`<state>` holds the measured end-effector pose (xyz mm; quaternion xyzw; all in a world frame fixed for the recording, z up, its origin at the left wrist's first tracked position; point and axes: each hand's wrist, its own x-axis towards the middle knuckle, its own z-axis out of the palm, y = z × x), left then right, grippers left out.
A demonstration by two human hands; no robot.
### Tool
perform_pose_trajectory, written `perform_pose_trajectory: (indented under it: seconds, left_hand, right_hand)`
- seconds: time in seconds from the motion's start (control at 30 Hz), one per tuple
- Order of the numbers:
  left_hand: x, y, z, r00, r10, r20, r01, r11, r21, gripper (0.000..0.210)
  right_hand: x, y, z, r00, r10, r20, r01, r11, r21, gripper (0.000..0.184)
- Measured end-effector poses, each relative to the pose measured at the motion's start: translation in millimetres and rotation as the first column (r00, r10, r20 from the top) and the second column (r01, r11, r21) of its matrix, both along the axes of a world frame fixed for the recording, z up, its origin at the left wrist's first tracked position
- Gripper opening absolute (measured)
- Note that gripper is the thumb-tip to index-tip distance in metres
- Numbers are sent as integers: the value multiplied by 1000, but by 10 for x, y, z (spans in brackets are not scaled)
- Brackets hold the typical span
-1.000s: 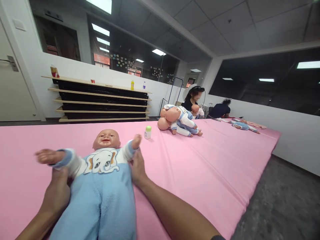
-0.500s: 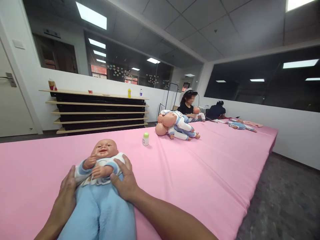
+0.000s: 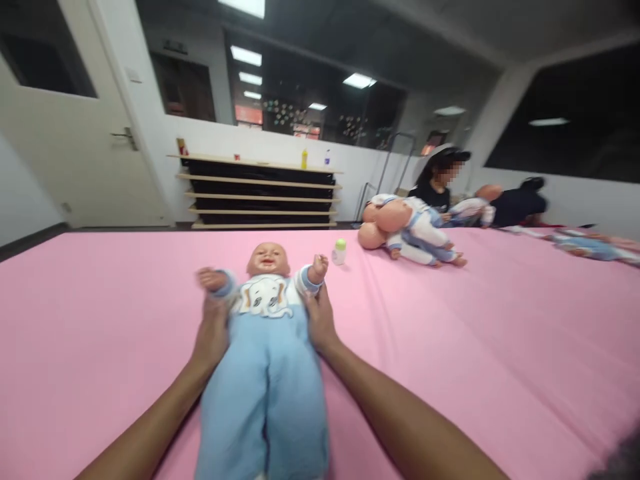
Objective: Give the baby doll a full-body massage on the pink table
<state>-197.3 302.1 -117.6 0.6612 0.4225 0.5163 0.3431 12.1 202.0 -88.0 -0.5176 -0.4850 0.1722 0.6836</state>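
Note:
A baby doll (image 3: 267, 300) in a white top with an elephant face and light blue trousers lies on its back on the pink-covered table (image 3: 125, 320). My left hand (image 3: 214, 327) holds its side, just under its outstretched arm. On the opposite side, my right hand (image 3: 321, 319) is closed around the doll below the other arm. My fingers are partly hidden behind the doll's body and sleeves. Both doll arms stick out sideways, the one by my left hand blurred. A small white bottle with a green cap (image 3: 339, 252) stands beyond my right hand.
Several dolls (image 3: 400, 227) are piled at the table's far side. Behind them a person in a cap (image 3: 437, 177) handles another doll (image 3: 475, 208). Farther right sits a second person (image 3: 517, 203), near blue doll clothing (image 3: 590, 247). Stacked boards (image 3: 263, 190) stand against the back wall.
The doll's arms, folded over its chest before, are now spread outward, uncovering the elephant picture. My hands have moved up beneath its arms. The view has turned left.

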Motion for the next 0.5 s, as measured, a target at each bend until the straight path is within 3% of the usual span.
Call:
perform_pose_trajectory:
  seconds: [0.13,0.4,0.5]
  left_hand:
    - [124,-65,67,990,-42,-132,45,999,26,56]
    - [133,-75,-35,949,-133,-285,171,979,113,47]
    - [140,-86,4,964,-106,-243,128,989,79,48]
  right_hand:
    - [-56,-10,4,962,147,231,-126,987,-100,45]
    - [-127,50,-16,920,161,357,-103,979,-176,43]
    - [-120,46,-15,916,158,370,-95,979,-182,45]
